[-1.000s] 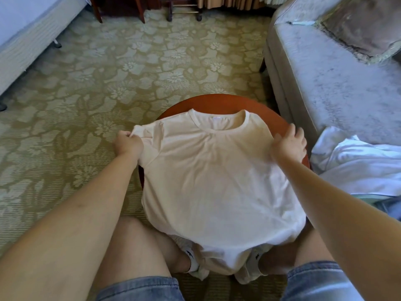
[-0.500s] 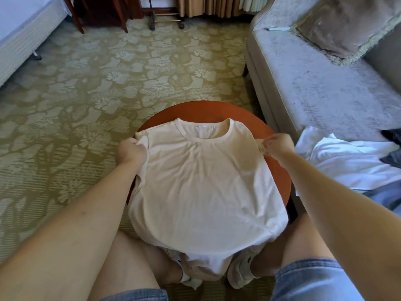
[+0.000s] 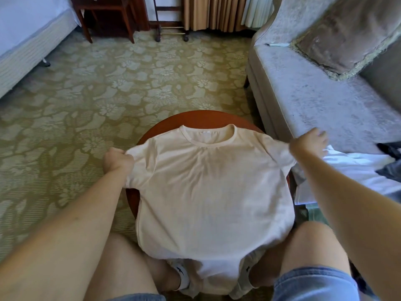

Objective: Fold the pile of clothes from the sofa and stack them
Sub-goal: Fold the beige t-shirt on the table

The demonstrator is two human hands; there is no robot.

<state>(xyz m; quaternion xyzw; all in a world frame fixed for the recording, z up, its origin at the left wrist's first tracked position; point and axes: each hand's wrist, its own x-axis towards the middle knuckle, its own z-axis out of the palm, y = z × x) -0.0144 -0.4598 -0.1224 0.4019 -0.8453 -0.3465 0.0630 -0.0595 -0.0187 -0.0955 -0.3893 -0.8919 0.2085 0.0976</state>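
A cream T-shirt lies face up over a small round wooden table, collar away from me, hem hanging off the near edge between my knees. My left hand grips the end of the left sleeve and holds it out to the side. My right hand, motion-blurred, holds the right sleeve stretched toward the sofa. Both sleeves are spread wide. On the sofa's near end lies a pile of clothes: a white garment with dark pieces on top.
A grey sofa with a fringed cushion stands close on the right of the table. A bed is at far left. A dark wooden stand and a wheeled rack are at the back. Patterned carpet surrounds the table.
Both hands have pulled the sleeves outward, so the folded-in sleeves now lie spread flat. The camera view has tilted up and drawn closer.
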